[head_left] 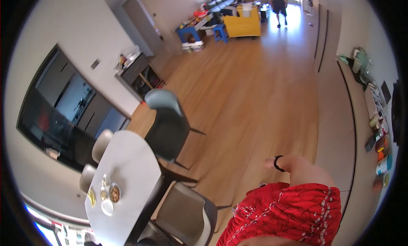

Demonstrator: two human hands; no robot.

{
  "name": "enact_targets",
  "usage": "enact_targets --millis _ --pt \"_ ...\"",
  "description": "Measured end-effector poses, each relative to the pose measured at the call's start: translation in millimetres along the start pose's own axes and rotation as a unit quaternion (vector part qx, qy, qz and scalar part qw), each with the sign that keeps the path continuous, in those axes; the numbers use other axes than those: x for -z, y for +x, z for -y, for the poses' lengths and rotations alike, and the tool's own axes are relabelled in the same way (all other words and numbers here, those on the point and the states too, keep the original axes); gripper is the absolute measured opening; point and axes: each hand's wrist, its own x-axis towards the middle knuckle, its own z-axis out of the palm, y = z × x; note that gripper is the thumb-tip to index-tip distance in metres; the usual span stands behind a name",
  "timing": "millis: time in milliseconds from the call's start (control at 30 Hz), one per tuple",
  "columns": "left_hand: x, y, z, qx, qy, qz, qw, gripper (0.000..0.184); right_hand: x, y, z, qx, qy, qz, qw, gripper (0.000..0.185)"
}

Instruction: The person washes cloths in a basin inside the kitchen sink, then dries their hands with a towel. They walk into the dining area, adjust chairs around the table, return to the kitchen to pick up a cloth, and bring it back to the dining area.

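Observation:
At the lower right, my right hand (pixel 268 162) shows small and smeared beyond a black wristband (pixel 279 164). It hangs over the wooden floor, with nothing in it that I can make out. My bare forearm (pixel 312 171) runs back to a loose red garment (pixel 289 212) with a dark and white pattern. My left hand is outside the picture. Left of the garment, the nearest piece of furniture is a grey-brown chair (pixel 182 210), pulled up to a white oval table (pixel 142 159). On that table are a bowl of brown food (pixel 114 193) and a white plate (pixel 107 207).
A dark chair (pixel 168 133) stands at the table's far end. Along the right wall runs a long ledge (pixel 361 131) holding bottles and boxes. Farther off are a yellow piece of furniture (pixel 242 25), a blue stool (pixel 220 33) and a person in dark shorts (pixel 279 7).

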Motion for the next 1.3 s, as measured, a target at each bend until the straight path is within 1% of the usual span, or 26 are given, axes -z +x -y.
enact_targets --millis 67,133,200,333,367,467,500,567,633,733,767,800,833,867,900,933,967,1000,1033,1067,1100,1133,1167,1200,1233,1300 --pt "-19 18 -17 -0.068 0.079 0.03 0.994 0.054 7 -43 -2 -0.172 0.141 -0.007 0.975 0.021" --pt "-37 36 -34 -0.133 0.157 0.056 0.977 0.053 -40 -51 -37 -0.081 0.07 0.0 0.994 0.021" --pt "-55 53 -51 -0.19 0.22 0.076 0.954 0.052 -45 -58 -34 -0.135 0.125 -0.002 0.983 0.021" --pt "-91 81 -76 -0.263 0.306 0.103 0.909 0.05 -38 -97 -17 -0.236 0.233 -0.002 0.943 0.023" --pt "-97 87 -82 -0.277 0.323 0.106 0.899 0.049 -34 -100 -10 -0.289 0.255 0.015 0.923 0.025" --pt "-106 109 -97 -0.306 0.359 0.106 0.875 0.048 -42 -99 -5 -0.319 0.321 -0.019 0.891 0.026" --pt "-107 113 -99 -0.314 0.367 0.103 0.869 0.047 -47 -101 -7 -0.338 0.339 -0.007 0.878 0.025" --pt "-102 121 -100 -0.32 0.379 0.093 0.863 0.047 -38 -115 6 -0.386 0.407 -0.036 0.827 0.025" --pt "-87 129 -96 -0.321 0.389 0.08 0.86 0.046 -25 -122 11 -0.346 0.297 0.032 0.89 0.025" --pt "-43 141 -77 -0.316 0.411 0.051 0.854 0.045 -32 -129 1 -0.338 0.279 0.014 0.899 0.027" --pt "-18 147 -63 -0.325 0.422 0.04 0.845 0.045 -44 -116 -5 -0.357 0.328 0.046 0.874 0.028" --pt "11 149 -43 -0.334 0.433 0.034 0.836 0.044 -51 -112 -2 -0.341 0.327 0.024 0.881 0.029" --pt "38 142 -18 -0.314 0.449 0.028 0.836 0.044 -57 -110 1 -0.318 0.321 0.008 0.892 0.029" --pt "61 124 4 -0.261 0.469 0.022 0.843 0.044 -50 -108 -4 -0.288 0.313 -0.002 0.905 0.029" --pt "69 92 28 -0.076 0.475 0.02 0.876 0.074 -40 -98 -7 -0.279 0.271 0.083 0.918 0.029" --pt "73 84 26 -0.067 0.469 0.026 0.88 0.076 -26 -94 -7 -0.176 0.195 0.069 0.962 0.028" --pt "77 75 25 -0.057 0.463 0.032 0.884 0.079 -18 -97 -4 -0.065 0.124 0.055 0.989 0.028" --pt "85 55 9 -0.05 0.448 0.035 0.892 0.078 -25 -102 -8 0.043 0.018 0.055 0.997 0.025" --pt "96 33 -3 -0.046 0.434 0.038 0.899 0.076 -33 -106 -12 0.147 -0.088 0.032 0.985 0.022" --pt "101 14 4 -0.051 0.422 0.021 0.905 0.075 -24 -120 -3 0.037 0.114 0.032 0.992 0.021" --pt "106 13 -11 -0.039 0.427 0.029 0.903 0.077 -10 -117 15 -0.091 0.309 0.032 0.946 0.02" --pt "115 -2 -19 -0.032 0.429 0.035 0.902 0.078 -2 -125 29 -0.224 0.48 0.026 0.848 0.019" --pt "120 -20 -23 -0.03 0.427 0.039 0.903 0.079 4 -132 32 -0.196 0.372 0.027 0.907 0.019" --pt "127 -26 -26 -0.03 0.426 0.048 0.903 0.08 9 -127 42 -0.166 0.263 0.025 0.95 0.02" --pt "138 -28 -24 -0.033 0.427 0.048 0.902 0.081 15 -126 57 -0.134 0.154 0.022 0.979 0.021" --pt "152 -30 -25 -0.044 0.428 0.053 0.901 0.082 37 -136 95 -0.203 0.279 0.041 0.938 0.024"
